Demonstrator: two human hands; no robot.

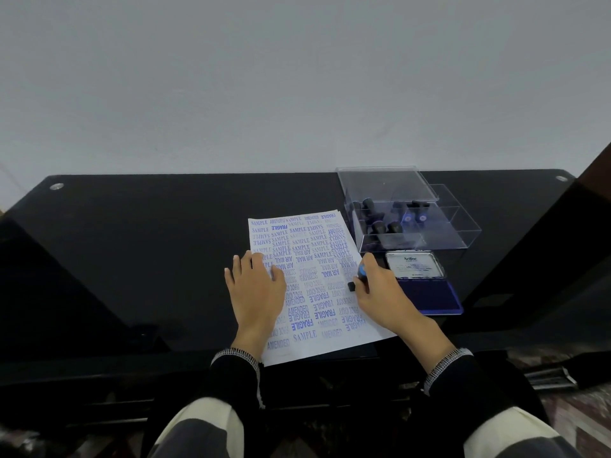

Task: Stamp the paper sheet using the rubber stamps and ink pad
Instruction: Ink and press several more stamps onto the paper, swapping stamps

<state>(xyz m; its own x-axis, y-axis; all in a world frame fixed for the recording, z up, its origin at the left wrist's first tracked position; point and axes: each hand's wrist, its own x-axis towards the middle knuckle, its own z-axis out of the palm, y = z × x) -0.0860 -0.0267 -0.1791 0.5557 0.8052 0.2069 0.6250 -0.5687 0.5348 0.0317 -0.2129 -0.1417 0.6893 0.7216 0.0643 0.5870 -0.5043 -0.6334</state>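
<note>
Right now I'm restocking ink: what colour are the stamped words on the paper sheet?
Blue, on the white paper sheet, head view.

A paper sheet [310,285] lies on a glossy black table [132,246], covered in blue stamped words such as SAMPLE, FRAGILE, AIR MAIL and AMENDED; the left hand [256,289] rests flat on the sheet's left side, fingers straight; the right hand [375,287] grips a rubber stamp [357,278] with a blue top, its black base on the sheet's right edge; an open ink pad [426,290] sits just beside that hand; a clear plastic box [406,209] of stamps stands behind the pad.
</note>
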